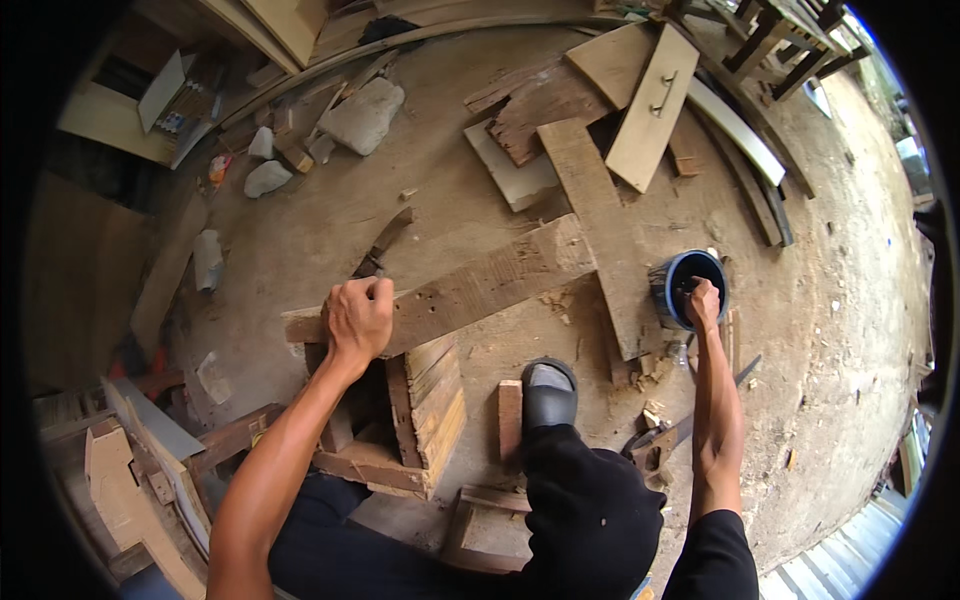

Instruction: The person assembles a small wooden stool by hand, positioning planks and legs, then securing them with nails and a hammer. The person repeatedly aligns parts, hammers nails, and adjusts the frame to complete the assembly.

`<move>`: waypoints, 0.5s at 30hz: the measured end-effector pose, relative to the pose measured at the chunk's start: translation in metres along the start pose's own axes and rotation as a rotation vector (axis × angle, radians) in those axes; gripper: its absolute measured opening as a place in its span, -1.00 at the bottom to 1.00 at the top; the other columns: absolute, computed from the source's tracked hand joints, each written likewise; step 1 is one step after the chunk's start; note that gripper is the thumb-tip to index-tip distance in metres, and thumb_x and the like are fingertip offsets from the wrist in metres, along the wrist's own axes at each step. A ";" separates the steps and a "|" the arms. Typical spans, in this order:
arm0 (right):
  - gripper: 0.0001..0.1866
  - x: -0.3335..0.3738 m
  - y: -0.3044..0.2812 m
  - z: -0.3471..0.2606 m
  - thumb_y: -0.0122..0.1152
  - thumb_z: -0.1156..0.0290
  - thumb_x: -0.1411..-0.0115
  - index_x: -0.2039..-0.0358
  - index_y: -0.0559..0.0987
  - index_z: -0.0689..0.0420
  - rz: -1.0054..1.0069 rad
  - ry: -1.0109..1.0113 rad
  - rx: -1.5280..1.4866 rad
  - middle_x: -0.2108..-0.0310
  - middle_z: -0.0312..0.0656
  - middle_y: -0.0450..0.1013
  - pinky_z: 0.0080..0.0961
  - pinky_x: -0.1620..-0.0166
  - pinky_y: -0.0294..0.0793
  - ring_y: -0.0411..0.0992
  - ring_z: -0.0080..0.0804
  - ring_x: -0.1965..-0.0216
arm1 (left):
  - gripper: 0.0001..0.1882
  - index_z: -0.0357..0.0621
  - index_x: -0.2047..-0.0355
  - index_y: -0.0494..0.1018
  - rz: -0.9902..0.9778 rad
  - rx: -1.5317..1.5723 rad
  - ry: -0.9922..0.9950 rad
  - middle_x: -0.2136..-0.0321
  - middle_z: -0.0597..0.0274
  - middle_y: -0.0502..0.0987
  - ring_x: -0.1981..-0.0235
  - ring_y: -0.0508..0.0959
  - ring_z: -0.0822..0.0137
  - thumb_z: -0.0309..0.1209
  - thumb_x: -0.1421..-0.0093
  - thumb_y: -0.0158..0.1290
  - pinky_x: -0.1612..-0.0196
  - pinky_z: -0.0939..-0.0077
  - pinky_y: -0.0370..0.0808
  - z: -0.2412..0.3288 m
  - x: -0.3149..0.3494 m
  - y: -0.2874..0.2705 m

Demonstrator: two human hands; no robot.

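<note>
My left hand [358, 318] is closed in a fist at the left part of a thick wooden beam [490, 275]. What its fingers wrap round, if anything, is hidden. Just beyond this fist lies a curved brown piece with a dark end [385, 240]. The beam rests across a box-like wooden frame [433, 405], its far end by a wide plank [600, 230]. On the right, my right hand [703, 300] reaches into a blue bucket [660, 292] with curled fingers. The bucket's dark inside hides what they touch.
A handsaw [655, 450] lies by my right forearm, near wood chips. My shoe [549, 393] is beside a small wood block [510, 420]. A drawer front with a handle [655, 105] and boards are piled at the far right. Stones [363, 117] lie far left.
</note>
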State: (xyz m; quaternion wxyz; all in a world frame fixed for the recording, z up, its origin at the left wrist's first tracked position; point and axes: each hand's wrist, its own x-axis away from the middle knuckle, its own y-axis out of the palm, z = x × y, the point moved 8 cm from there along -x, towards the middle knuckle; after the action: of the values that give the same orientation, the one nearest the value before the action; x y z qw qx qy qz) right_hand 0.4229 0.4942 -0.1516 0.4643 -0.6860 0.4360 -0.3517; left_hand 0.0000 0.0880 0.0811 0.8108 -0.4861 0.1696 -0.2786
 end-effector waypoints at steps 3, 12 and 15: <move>-0.79 -0.002 -0.018 -0.009 0.31 0.36 -0.06 0.30 0.63 0.19 -0.150 0.089 -0.284 0.39 -0.03 0.58 -0.42 0.33 0.53 0.57 -0.38 0.36 | -0.57 -0.38 0.66 0.42 -0.018 -0.023 0.083 0.61 -0.31 0.39 0.54 0.46 -0.26 -0.23 -0.12 -0.17 0.44 0.02 0.32 0.008 -0.002 0.002; -0.74 0.031 -0.039 -0.020 -0.01 0.47 -0.31 0.02 0.44 0.20 -0.565 0.427 -1.452 0.17 -0.14 0.50 -0.45 0.10 0.54 0.49 -0.39 0.16 | -0.60 -0.41 0.63 0.40 -0.031 -0.013 0.009 0.59 -0.30 0.40 0.47 0.44 -0.28 -0.26 -0.11 -0.15 0.42 0.06 0.31 0.013 0.000 -0.004; -0.71 0.036 -0.050 -0.025 -0.04 0.49 -0.31 -0.02 0.40 0.25 -0.564 0.443 -1.538 0.13 -0.09 0.49 -0.42 0.05 0.54 0.49 -0.33 0.13 | -0.60 -0.41 0.62 0.39 -0.027 -0.001 0.005 0.59 -0.30 0.39 0.48 0.44 -0.28 -0.26 -0.11 -0.15 0.42 0.06 0.30 0.012 -0.001 -0.003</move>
State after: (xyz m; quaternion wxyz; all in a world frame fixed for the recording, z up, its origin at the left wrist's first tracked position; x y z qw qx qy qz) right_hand 0.4282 0.4617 -0.0939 -0.3326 -0.8091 0.4473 -0.1862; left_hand 0.0051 0.0953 0.0893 0.8063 -0.4879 0.1652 -0.2906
